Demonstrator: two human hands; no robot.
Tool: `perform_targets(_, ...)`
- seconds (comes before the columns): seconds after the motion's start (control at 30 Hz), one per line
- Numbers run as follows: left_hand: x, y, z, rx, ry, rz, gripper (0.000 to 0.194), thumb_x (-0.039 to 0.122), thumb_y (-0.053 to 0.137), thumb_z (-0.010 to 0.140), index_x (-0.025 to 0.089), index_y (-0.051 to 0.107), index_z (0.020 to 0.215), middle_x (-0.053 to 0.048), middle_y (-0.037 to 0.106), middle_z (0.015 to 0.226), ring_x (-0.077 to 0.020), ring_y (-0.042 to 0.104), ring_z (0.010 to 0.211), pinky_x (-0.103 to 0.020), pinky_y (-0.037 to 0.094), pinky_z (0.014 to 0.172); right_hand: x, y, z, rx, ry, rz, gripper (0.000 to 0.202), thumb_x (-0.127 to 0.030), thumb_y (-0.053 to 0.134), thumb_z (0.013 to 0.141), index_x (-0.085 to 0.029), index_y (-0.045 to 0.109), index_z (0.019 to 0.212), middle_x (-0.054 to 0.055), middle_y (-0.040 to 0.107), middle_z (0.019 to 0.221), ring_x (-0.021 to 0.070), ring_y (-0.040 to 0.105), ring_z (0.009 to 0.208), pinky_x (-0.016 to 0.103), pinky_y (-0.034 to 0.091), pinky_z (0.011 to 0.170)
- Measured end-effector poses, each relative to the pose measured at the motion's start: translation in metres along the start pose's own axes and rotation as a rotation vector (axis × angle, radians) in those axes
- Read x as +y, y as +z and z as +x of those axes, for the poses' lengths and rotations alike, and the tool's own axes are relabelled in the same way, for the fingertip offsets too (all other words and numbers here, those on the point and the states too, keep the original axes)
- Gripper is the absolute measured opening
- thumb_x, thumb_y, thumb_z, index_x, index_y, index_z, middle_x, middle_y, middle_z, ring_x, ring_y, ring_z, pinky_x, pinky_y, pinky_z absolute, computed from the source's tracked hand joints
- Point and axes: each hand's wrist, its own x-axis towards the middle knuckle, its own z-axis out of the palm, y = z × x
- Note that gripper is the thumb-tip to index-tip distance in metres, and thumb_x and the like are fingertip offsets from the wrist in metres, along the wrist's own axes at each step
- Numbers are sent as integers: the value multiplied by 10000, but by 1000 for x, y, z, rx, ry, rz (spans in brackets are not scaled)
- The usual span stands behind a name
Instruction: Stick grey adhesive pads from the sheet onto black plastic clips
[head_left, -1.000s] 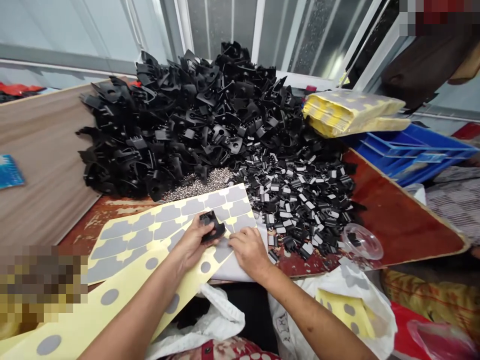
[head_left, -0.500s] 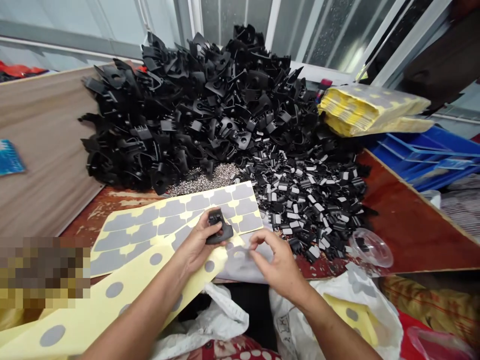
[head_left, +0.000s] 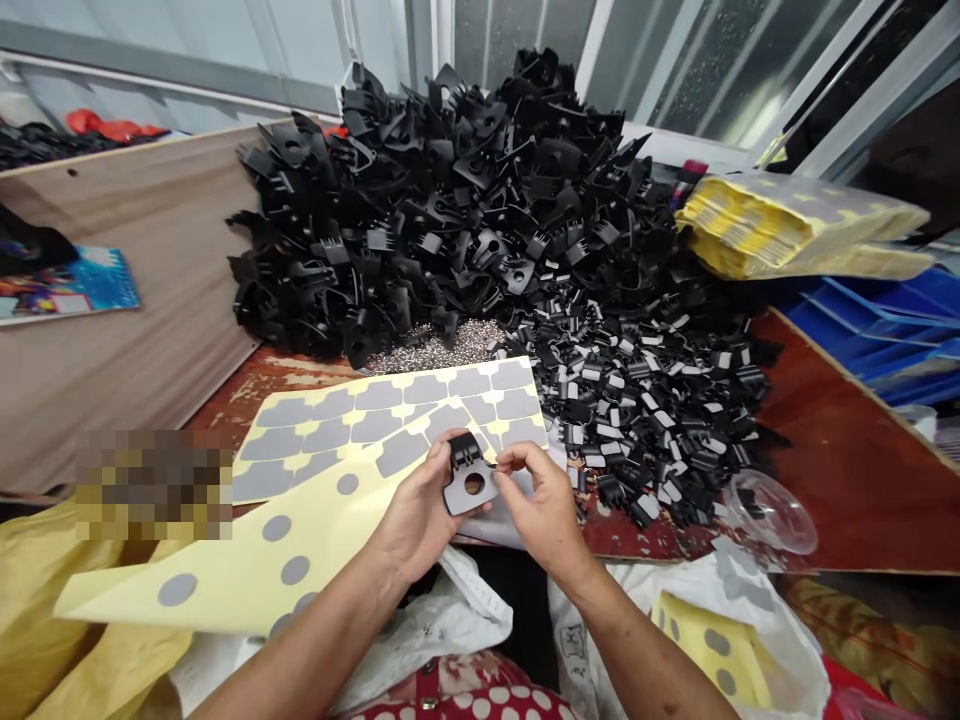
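Note:
My left hand [head_left: 420, 515] holds a black plastic clip part [head_left: 460, 502] by its left edge, thumb and fingers around it. The part has a round hole, a toothed hinge end at the top, and a flat face that looks grey. My right hand [head_left: 546, 512] is pinched closed at the part's right edge, near the hinge end. Whatever lies between those fingertips is too small to name. Beneath the left forearm runs a yellow backing sheet [head_left: 232, 560] with grey round stickers. Behind it lies a sheet of larger grey stickers [head_left: 330, 405].
A high heap of black plastic parts [head_left: 450, 210] fills the back of the table. Small metal pieces [head_left: 469, 340] and small black clips [head_left: 637, 400] lie before it. To the right are a clear plastic cup [head_left: 784, 515], blue trays [head_left: 892, 325] and stacked yellow sheets [head_left: 795, 220].
The left hand has turned the part so its flat grey face and hole show. My right hand has come up to the part's edge from a short distance away. The view has shifted left.

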Motion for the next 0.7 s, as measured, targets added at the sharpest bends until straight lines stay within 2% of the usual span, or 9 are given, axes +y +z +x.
perform_targets(0.33,3,-2,-5,-40,27,-11,325,373,657,933,266,572,1229,-58,661,1122,-219,671,910,-397,605,783,2,5,-1,-25,25,-17,100,-128,586,866,-214,633,883,-6,659,853,157,629,829,264,504,798)
perform_targets(0.43,3,-3,-8,-49,20,14,444,262,706,839,278,544,1253,-52,650,1144,-219,669,932,-398,597,810,2,6,0,-33,4,-42,121,-108,576,863,-216,626,887,-7,652,853,157,629,836,262,506,794)
perform_targets(0.5,-1,-4,-8,-42,42,98,550,163,726,765,303,521,1256,-14,635,1093,-185,651,892,-365,581,814,0,6,-1,-54,-26,-65,146,-91,557,865,-219,618,900,-6,639,866,155,625,830,258,510,775)
perform_targets(0.6,-13,-10,-4,32,214,324,538,136,752,760,313,495,1198,44,589,936,-125,583,813,-248,515,757,-1,9,-5,-84,-88,-132,177,-70,535,858,-225,584,929,-1,601,870,162,611,817,265,521,744)
perform_targets(0.7,-25,-17,1,125,391,489,470,201,763,786,284,473,1146,59,556,862,-110,540,782,-207,460,718,0,12,-12,-78,-172,-232,222,-64,539,864,-222,557,1020,38,580,976,174,613,839,304,551,778)
